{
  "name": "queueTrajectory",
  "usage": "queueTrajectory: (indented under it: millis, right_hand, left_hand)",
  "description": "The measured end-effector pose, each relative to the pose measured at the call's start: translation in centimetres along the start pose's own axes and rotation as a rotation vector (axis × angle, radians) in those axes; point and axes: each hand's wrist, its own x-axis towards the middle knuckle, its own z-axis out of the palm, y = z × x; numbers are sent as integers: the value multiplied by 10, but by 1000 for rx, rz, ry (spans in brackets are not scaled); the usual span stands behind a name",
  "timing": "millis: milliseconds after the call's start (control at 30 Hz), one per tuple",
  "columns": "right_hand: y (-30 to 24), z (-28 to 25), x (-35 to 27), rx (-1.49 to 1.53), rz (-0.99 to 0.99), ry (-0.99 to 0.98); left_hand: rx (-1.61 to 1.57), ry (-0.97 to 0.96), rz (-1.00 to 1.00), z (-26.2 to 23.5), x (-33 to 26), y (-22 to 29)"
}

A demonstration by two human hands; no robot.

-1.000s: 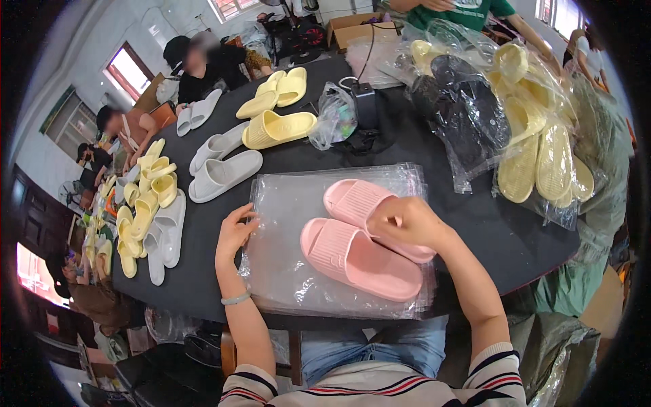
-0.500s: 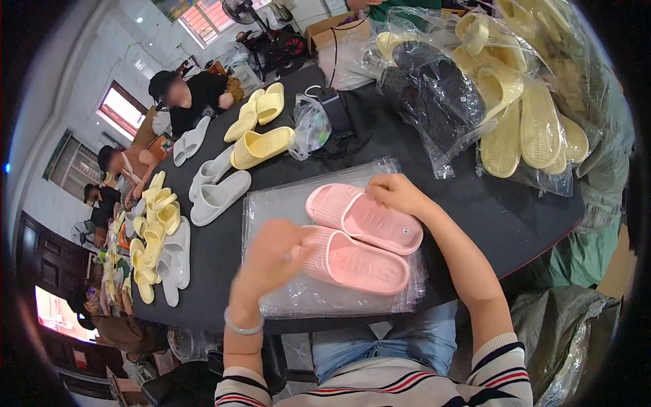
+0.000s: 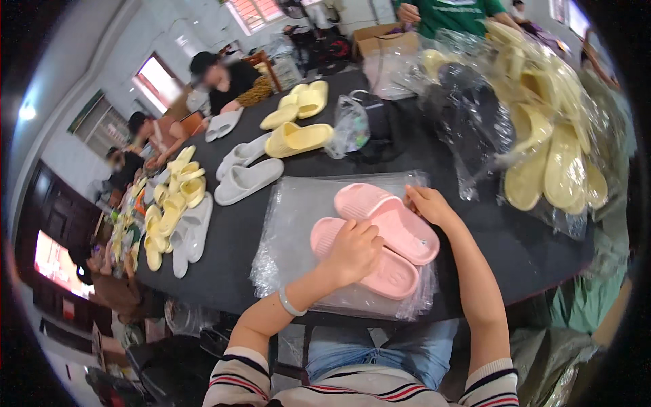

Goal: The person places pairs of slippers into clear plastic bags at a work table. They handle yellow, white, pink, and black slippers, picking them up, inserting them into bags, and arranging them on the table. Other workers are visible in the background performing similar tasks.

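Two pink slippers (image 3: 401, 229) lie side by side, toes to the far left, on a stack of clear plastic bags (image 3: 291, 210). My left hand (image 3: 354, 252) has its fingers curled over the near slipper, by the strap opening, and hides part of it. At the outer edge of the far slipper is my right hand (image 3: 427, 205), its fingers bent together; whatever lies between the fingertips is too small to make out. Beyond the bags stand grey slippers (image 3: 249, 182) and yellow slippers (image 3: 298, 140).
Bagged yellow slippers (image 3: 564, 166) and a dark bagged bundle (image 3: 468, 112) fill the far right of the black table (image 3: 488, 251). A black bag (image 3: 381, 125) sits behind the plastic stack. More slippers (image 3: 193, 227) line the left. Several people sit along the table; one in green (image 3: 454, 17) stands opposite.
My left hand has moved right and down onto the near pink slipper. My right hand has shifted to the far slipper's outer edge. The whole view has turned slightly.
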Motion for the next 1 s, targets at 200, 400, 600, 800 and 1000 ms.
queueTrajectory:
  millis: [200,400,600,800,1000]
  right_hand:
    - [8,0,3,-74,-78,31]
    - [6,-1,-1,3,-13,-48]
    - [-1,3,-3,-69,-67,-61]
    - [-1,5,-4,-121,-89,-34]
    - [2,8,1,-190,-141,-21]
  left_hand:
    - [-968,87,-446,-76,-21,-36]
    - [-1072,110,-774,-155,-91,-99]
    - [-663,76,-1202,-278,-202,-245]
    - [145,831,-1156,-359,-275,-326]
    - [456,393,-1106,-289,-272,-355]
